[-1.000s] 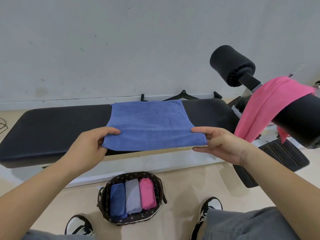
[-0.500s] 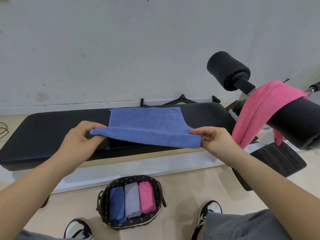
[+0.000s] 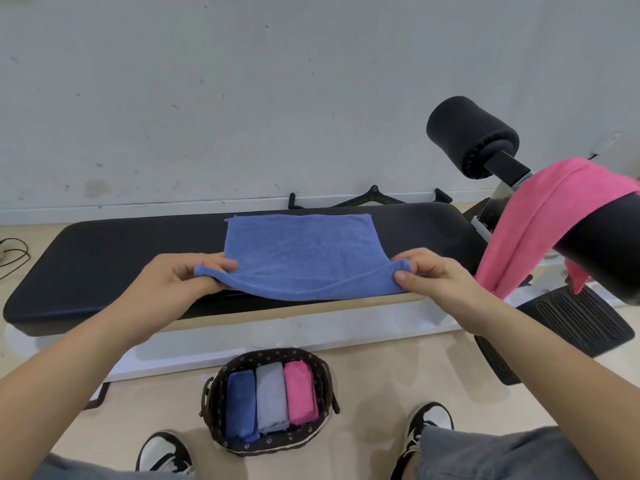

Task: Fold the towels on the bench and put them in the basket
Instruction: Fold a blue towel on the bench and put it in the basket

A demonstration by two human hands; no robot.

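Observation:
A blue towel [image 3: 301,249] lies across the middle of the black bench [image 3: 114,258]. My left hand [image 3: 173,284] pinches its near left corner and my right hand [image 3: 433,278] pinches its near right corner, both lifted off the pad so the near edge curls up and sags between them. A pink towel [image 3: 533,223] hangs over the black foam roller at the right. On the floor below stands a dark woven basket [image 3: 221,379] holding three folded towels: blue, grey and pink.
A second foam roller [image 3: 467,133] sticks up at the back right, beside a ribbed black footplate [image 3: 581,317]. A grey wall runs close behind the bench. My two shoes [image 3: 166,452] flank the basket. A cable lies at the far left.
Both hands have lifted the towel's near edge off the front of the bench and carried it up and away from me, over the towel's far half.

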